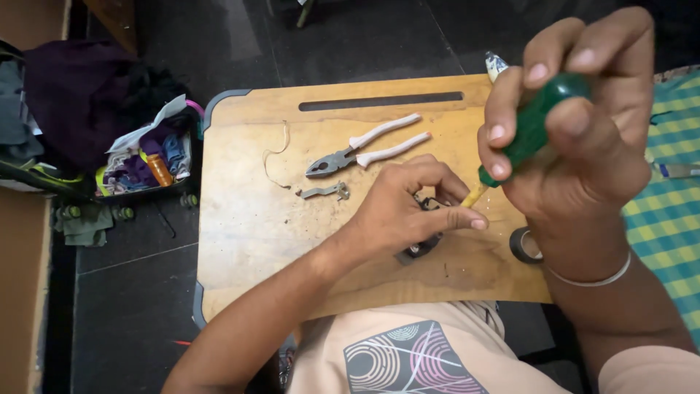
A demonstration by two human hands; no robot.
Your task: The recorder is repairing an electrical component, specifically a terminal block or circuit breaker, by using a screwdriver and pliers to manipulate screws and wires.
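Closest to the lens, the right hand is wrapped tight around the green handle of a screwdriver, fingers curled over the top and thumb pressed on the side. The yellow shaft slants down and to the left from the fist, its tip meeting the left hand's fingertips.

Below that tip, the left hand is closed down on a small dark part, pinning it to the wooden lap desk. Most of the part is hidden under the palm and fingers; only a dark edge shows beneath the hand and a bit between the fingers, so its exact shape cannot be told.

By the look of it, the step in hand is working a fastener on the part with the screwdriver. The next move seems to call for a firm hold by the left hand, so the part does not turn, while the tip seats squarely.

Just beyond the left hand's knuckles lie a pair of pliers with pale grips and, nearer, a small metal piece. A thin loop of wire lies farther out on that side. Under the right wrist, a roll of dark tape rests on the desk.
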